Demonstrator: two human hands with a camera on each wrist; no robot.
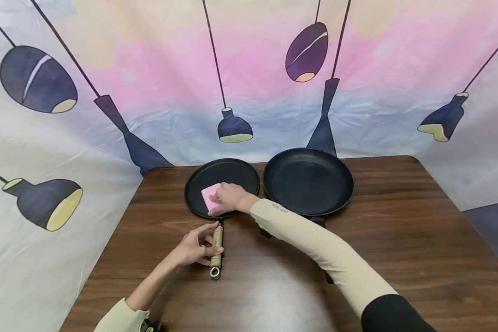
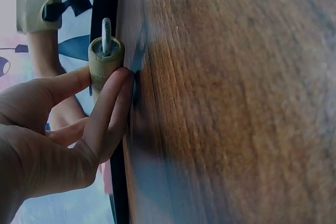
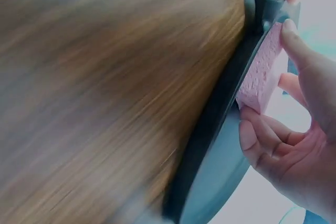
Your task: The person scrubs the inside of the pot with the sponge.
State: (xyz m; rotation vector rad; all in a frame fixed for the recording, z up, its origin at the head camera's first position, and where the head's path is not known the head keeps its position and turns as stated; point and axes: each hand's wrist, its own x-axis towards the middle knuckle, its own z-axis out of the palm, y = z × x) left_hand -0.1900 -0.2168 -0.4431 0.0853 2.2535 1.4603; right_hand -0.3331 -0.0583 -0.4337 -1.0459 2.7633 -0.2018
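A flat black frying pan [image 1: 232,169] lies at the back left of the table, its wooden handle [image 1: 217,240] pointing toward me. My left hand [image 1: 192,246] grips that handle between thumb and fingers; in the left wrist view the handle's metal ring [image 2: 106,35] sticks out past the fingers. With the fingers of my right hand [image 1: 231,197] I hold a pink sponge [image 1: 210,196] over the pan's surface. Seen from the right wrist, the sponge [image 3: 258,80] is pinched between thumb and fingers, against the inside of the pan near its rim.
A larger, deeper black frying pan [image 1: 309,182] stands just right of the first, its dark handle partly hidden under my right forearm. The brown wooden table [image 1: 398,240] carries both pans. Behind it hangs a cloth [image 1: 170,69] printed with lamps.
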